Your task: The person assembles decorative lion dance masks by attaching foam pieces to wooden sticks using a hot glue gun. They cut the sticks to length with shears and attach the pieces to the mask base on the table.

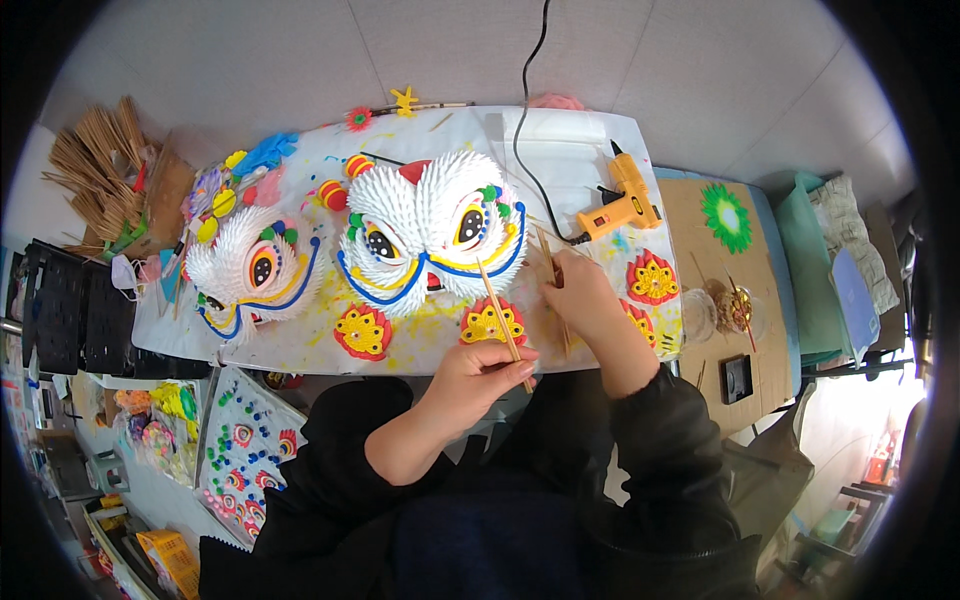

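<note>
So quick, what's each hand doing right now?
Left hand: closed on a thin wooden stick.
Right hand: closed on another wooden stick, beside the white lion mask.

grey tiled floor (700, 60) fills twelve o'clock, its seams bending with the lens. a white-covered tabletop (560, 140) sits at centre, a brown board (690, 215) at three o'clock. black crates (60, 310) stand at nine. bright daylight glares at four o'clock.
</note>
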`<state>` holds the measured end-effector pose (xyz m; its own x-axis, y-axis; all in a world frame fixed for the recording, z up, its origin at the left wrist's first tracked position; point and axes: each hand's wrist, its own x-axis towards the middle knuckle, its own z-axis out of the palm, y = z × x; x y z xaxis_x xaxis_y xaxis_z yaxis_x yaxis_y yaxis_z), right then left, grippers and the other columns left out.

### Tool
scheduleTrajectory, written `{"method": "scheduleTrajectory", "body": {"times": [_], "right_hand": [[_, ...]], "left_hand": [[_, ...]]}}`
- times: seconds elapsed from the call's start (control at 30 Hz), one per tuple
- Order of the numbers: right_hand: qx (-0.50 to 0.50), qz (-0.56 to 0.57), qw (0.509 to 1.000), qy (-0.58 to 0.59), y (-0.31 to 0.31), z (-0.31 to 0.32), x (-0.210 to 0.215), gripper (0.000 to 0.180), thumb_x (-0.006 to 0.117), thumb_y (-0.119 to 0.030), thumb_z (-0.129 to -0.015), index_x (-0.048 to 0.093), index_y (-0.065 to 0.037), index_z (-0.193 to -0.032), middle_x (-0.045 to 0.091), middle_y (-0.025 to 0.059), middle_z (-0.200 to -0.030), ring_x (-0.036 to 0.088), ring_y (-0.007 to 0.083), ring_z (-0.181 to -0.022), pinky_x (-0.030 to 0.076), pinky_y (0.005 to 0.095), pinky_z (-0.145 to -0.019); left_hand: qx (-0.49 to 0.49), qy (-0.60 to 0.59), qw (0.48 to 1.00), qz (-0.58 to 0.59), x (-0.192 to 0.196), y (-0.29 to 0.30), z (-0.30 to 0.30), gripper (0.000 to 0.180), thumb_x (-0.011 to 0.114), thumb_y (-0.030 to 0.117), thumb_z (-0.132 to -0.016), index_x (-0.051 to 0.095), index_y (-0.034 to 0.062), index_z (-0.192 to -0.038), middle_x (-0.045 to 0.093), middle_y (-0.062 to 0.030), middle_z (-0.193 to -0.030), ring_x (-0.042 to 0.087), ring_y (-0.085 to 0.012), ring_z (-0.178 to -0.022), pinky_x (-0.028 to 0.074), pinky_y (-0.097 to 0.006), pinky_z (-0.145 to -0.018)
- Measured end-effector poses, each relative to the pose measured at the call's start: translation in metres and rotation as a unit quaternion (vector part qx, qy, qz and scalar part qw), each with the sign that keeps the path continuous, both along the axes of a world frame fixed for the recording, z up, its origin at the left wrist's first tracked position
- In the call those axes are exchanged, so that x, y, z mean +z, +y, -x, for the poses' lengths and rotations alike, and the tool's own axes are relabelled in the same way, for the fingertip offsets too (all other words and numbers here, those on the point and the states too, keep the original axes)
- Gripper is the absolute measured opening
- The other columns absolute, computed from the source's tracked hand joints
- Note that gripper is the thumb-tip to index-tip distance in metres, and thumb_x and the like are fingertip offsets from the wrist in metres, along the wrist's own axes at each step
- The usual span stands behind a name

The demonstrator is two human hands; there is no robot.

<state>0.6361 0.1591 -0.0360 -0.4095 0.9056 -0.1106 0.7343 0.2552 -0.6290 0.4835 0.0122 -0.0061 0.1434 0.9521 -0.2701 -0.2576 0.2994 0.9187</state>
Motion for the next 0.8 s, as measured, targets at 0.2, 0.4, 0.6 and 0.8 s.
{"method": "scheduleTrajectory", "body": {"times": [0.2, 0.4, 0.6, 0.8], "right_hand": [[-0.048, -0.032, 0.990, 0.130, -0.044, -0.017, 0.038, 0.022, 0.061, -0.017, -0.087, 0.063, 0.002, -0.098, 0.064, 0.0123, -0.076, 0.062, 0.0185, -0.071, 0.049, 0.0299, -0.066], [-0.027, 0.309, 0.858, 0.410, -0.113, -0.020, 0.039, 0.024, 0.061, -0.007, -0.091, 0.062, 0.005, -0.111, 0.068, 0.0056, -0.095, 0.061, 0.0096, -0.089, 0.049, 0.0224, -0.081], [-0.028, 0.296, 0.852, 0.430, -0.122, -0.021, 0.026, 0.016, 0.063, -0.009, -0.090, 0.064, 0.004, -0.099, 0.066, 0.0032, -0.086, 0.058, 0.0074, -0.075, 0.048, 0.0218, -0.069], [0.027, -0.050, 0.972, 0.226, -0.128, -0.051, 0.037, 0.012, 0.068, -0.008, -0.080, 0.064, -0.002, -0.090, 0.061, 0.0074, -0.075, 0.059, 0.0194, -0.068, 0.048, 0.0287, -0.063]], "left_hand": [[0.042, -0.023, 0.998, 0.037, 0.000, 0.000, 0.003, 0.022, 0.061, 0.010, -0.090, 0.065, -0.0026, -0.108, 0.066, -0.0048, -0.094, 0.062, -0.0110, -0.088, 0.044, -0.023, -0.071], [0.151, -0.092, 0.984, -0.017, 0.001, -0.004, -0.009, 0.021, 0.062, 0.009, -0.090, 0.065, -0.0040, -0.106, 0.065, -0.0046, -0.095, 0.058, -0.0091, -0.081, 0.046, -0.022, -0.072], [0.146, -0.003, 0.987, -0.072, 0.004, -0.010, -0.015, 0.017, 0.065, 0.009, -0.088, 0.066, -0.0037, -0.099, 0.064, -0.0028, -0.089, 0.058, -0.0095, -0.077, 0.046, -0.026, -0.067], [-0.003, 0.473, 0.758, -0.449, 0.042, -0.033, -0.006, 0.020, 0.072, 0.009, -0.071, 0.067, 0.0033, -0.090, 0.061, -0.0068, -0.083, 0.059, -0.0235, -0.070, 0.047, -0.032, -0.061]]}}
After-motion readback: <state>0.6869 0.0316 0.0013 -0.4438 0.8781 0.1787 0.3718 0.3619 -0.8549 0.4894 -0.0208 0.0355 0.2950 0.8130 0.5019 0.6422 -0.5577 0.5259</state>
